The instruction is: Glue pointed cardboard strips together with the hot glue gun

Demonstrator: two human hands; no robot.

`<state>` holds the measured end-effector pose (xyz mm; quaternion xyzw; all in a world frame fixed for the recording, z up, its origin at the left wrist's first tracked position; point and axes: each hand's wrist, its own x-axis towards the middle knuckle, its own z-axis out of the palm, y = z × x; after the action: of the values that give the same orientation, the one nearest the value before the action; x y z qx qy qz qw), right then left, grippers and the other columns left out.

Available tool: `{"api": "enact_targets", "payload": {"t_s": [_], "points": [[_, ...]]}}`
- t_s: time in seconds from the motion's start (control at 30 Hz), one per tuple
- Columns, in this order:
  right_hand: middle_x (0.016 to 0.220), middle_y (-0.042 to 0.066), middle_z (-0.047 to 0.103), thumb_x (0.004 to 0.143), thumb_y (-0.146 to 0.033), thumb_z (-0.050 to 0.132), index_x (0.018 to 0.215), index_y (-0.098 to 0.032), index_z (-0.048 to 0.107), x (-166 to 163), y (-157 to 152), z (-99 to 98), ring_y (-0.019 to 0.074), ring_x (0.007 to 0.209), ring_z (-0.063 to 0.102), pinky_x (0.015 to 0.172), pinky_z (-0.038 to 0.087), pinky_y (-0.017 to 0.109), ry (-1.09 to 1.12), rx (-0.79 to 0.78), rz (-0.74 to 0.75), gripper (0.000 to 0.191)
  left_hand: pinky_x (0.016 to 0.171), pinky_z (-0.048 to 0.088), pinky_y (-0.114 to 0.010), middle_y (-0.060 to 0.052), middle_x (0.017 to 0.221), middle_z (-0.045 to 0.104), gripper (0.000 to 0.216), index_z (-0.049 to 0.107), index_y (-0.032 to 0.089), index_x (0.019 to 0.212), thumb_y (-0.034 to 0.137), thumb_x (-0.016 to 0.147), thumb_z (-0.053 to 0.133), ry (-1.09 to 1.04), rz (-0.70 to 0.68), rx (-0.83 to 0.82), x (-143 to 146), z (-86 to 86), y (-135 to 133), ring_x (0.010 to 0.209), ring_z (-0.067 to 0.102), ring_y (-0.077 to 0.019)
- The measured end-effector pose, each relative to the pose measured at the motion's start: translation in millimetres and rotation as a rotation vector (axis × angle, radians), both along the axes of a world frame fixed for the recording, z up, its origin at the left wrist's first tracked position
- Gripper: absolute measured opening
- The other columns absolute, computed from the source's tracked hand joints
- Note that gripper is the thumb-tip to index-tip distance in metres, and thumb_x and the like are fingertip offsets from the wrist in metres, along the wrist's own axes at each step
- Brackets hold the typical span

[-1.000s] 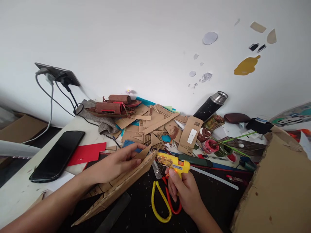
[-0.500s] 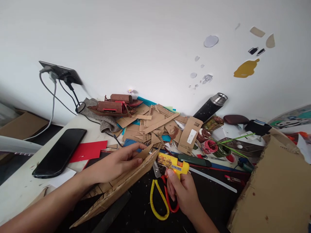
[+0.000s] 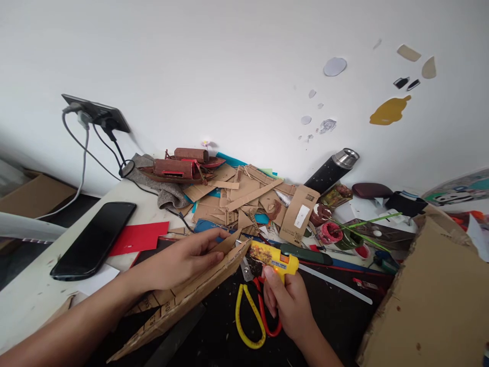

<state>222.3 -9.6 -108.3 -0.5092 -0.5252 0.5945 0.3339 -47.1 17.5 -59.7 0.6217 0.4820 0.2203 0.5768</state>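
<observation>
My left hand [image 3: 193, 260] is closed on a long cardboard piece [image 3: 194, 295], pointed at its ends and folded like a boat hull. In my right hand [image 3: 286, 300] is a yellow hot glue gun [image 3: 273, 260], its nozzle against the inner side of the cardboard's far tip. A clear glue stick [image 3: 336, 283] sticks out of the gun's back end. Below the gun, on the dark work surface, lie scissors with one yellow handle [image 3: 250, 316] and one red handle [image 3: 273, 323]; their blades are partly covered by the cardboard.
Cardboard scraps [image 3: 248, 193] are heaped behind my hands, with two brown model boats [image 3: 173, 169] to their left. A black phone [image 3: 93, 239] lies at left on red paper [image 3: 139, 238]. A black flask [image 3: 332, 168], paint jars [image 3: 330, 232] and a large cardboard piece [image 3: 428, 295] occupy the right.
The cardboard's far tip has shifted slightly, and its near tip is a little lower. Both hands keep their hold, with the glue gun moved slightly right.
</observation>
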Motion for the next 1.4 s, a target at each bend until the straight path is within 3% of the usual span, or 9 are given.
{"api": "enact_targets", "payload": {"t_s": [0.5, 0.77, 1.4], "points": [[0.038, -0.002, 0.041, 0.099, -0.071, 0.053, 0.049, -0.023, 0.043, 2.8, 0.1, -0.6, 0.0092, 0.034, 0.037, 0.041, 0.028, 0.025, -0.006, -0.001, 0.017, 0.070, 0.086, 0.053, -0.032, -0.003, 0.112, 0.074, 0.036, 0.066, 0.029, 0.129, 0.050, 0.101, 0.056, 0.031, -0.040, 0.018, -1.1, 0.7, 0.7, 0.102, 0.068, -0.0272], [0.038, -0.002, 0.040, 0.100, -0.069, 0.052, 0.049, -0.022, 0.041, 5.1, 1.1, -4.7, 0.0082, 0.034, 0.037, 0.041, 0.028, 0.024, 0.000, -0.009, 0.040, 0.070, 0.097, 0.052, -0.032, -0.004, 0.128, 0.073, 0.038, 0.064, 0.025, 0.133, 0.046, 0.104, 0.051, 0.122, -0.093, 0.074, -1.6, 6.8, 1.4, 0.116, 0.066, -0.0273], [0.037, -0.002, 0.038, 0.102, -0.069, 0.050, 0.046, -0.022, 0.041, 8.0, 2.2, -0.8, 0.0080, 0.034, 0.037, 0.041, 0.026, 0.024, -0.023, -0.021, 0.080, 0.073, 0.099, 0.051, -0.032, -0.004, 0.131, 0.072, 0.041, 0.064, 0.025, 0.135, 0.048, 0.103, 0.053, 0.091, -0.117, 0.007, -2.6, 3.7, 2.3, 0.119, 0.065, -0.0279]]}}
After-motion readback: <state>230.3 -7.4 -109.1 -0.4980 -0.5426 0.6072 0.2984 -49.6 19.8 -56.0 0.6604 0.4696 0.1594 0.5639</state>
